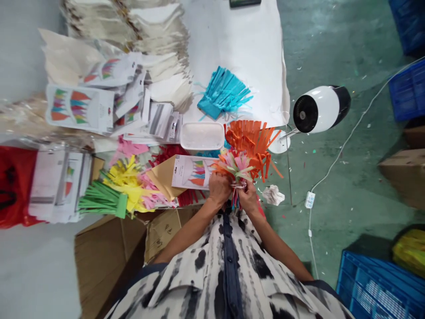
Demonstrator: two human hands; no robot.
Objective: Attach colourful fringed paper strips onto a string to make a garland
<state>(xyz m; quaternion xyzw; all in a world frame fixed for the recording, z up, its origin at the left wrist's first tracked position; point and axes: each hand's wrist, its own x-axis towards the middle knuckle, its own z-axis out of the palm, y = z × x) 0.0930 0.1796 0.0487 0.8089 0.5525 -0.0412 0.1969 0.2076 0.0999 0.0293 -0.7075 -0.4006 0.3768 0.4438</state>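
Close in front of my body, both hands are closed around a multicoloured bunch of paper tassels [236,161], with pink, pale green, white and orange strips fanning out on top. My left hand [219,189] grips its left side, and my right hand [248,197] pinches it lower on the right. Thin coloured ends hang below the fingers, which partly hide the bunch. A printed card [189,172] with tassel pictures lies just left of my left hand, over a tan envelope [166,177]. Just beyond the hands spreads orange fringed paper [247,135].
Blue fringed paper [224,95] lies on the white table cover [255,48], behind a white plastic tray [202,136]. Left are yellow [128,186] and green fringes [102,200] and printed packs [79,108]. A black-and-white fan [322,109] stands right; an open carton [102,257] sits below.
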